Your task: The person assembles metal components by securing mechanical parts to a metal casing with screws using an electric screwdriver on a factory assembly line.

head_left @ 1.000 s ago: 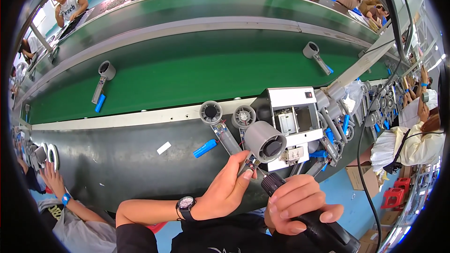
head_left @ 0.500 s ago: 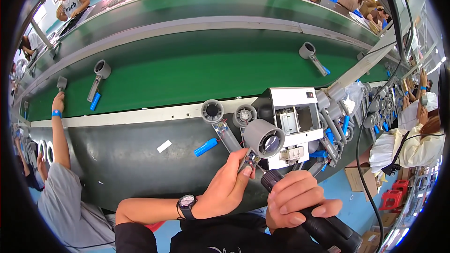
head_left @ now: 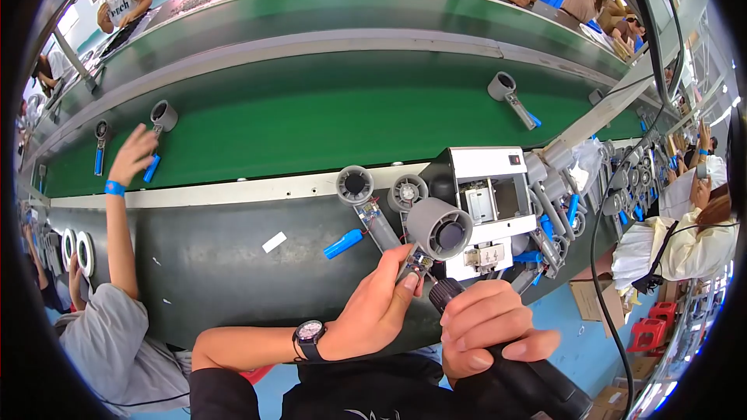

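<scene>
- The left hand pinches the handle end of a grey fan unit, thumb and fingertips closed on it just below the round barrel.
- The fan unit sits tilted above and to the right of that hand, its open mouth facing near and right, close in front of a white box-shaped fixture.
- The right hand is wrapped tight around a black power screwdriver, whose knurled tip points up toward the pinched handle, just beside the left fingertips.
- The two hands are nearly touching, the fan unit's handle between them.
- On the dark bench to the left lie another grey fan unit, a blue cylinder and a small white scrap.
- Farther off, a green conveyor belt carries more fan units; a co-worker's hand at far left reaches onto it.
</scene>
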Demonstrator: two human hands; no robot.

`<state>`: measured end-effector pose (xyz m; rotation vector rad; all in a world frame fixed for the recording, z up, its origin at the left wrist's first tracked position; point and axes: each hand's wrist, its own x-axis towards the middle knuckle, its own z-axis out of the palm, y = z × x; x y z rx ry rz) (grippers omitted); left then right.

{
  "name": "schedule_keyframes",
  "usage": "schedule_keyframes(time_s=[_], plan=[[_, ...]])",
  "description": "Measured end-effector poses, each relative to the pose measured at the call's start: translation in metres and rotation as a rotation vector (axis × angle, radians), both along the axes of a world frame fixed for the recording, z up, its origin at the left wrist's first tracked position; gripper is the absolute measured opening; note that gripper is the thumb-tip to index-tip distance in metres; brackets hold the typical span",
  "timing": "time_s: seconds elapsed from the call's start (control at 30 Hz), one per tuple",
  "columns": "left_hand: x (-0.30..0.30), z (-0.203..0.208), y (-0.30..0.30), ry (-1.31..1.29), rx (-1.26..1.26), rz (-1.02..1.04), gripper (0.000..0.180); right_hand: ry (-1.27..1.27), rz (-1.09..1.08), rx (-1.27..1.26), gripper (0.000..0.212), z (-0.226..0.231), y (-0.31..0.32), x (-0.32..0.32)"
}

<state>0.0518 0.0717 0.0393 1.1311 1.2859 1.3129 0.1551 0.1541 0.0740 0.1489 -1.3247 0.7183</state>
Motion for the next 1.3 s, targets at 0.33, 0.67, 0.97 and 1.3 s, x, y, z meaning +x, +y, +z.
schedule_keyframes(time_s=[0.33, 0.67, 0.97, 1.3], plan=[[-0.032, 0.027, 0.027, -0.003, 0.136, 0.218, 0.040, 0.275, 0.112, -0.088, 0.034, 0.027, 0.005, 0.036], [-0.169, -0.022, 0.134, 0.091, -0.031, 0.474, 0.026, 0.235, -0.001, -0.377, 0.032, -0.007, 0.018, 0.080], [-0.181, -0.068, 0.166, 0.687, -0.019, 0.600, 0.031, 0.056, -0.080, -0.310, 0.029, -0.019, 0.026, 0.099], [-0.182, -0.060, 0.148, 1.238, -0.097, 0.597, 0.041, 0.065, -0.120, -0.344, 0.034, -0.024, 0.032, 0.109]])
